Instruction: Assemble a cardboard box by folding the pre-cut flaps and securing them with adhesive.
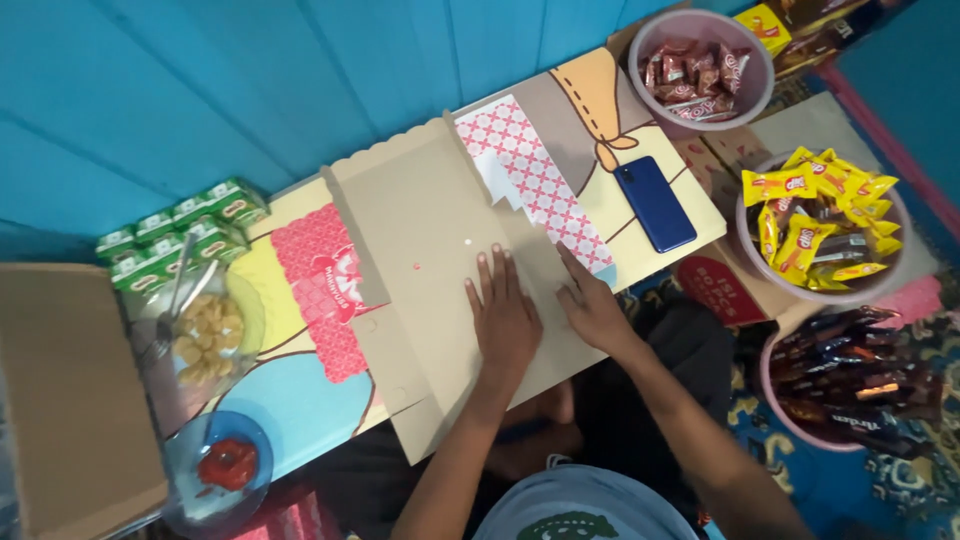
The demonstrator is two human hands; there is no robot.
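Head view: left of the flat cardboard box blank (420, 260) stand green drink cartons (180, 235). Both the left hand (503, 315) and right hand (592, 305) press open-palmed on it, grasping nothing; panels lie unfolded, so folding seems barely begun. Right of it lies a blue phone (655, 203).

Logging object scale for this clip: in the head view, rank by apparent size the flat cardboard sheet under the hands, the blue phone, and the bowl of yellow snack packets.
1. Flat cardboard sheet, by far the largest.
2. Bowl of yellow snack packets.
3. Blue phone, smallest.
All lie at a similar distance from the camera, so the order looks reliable.
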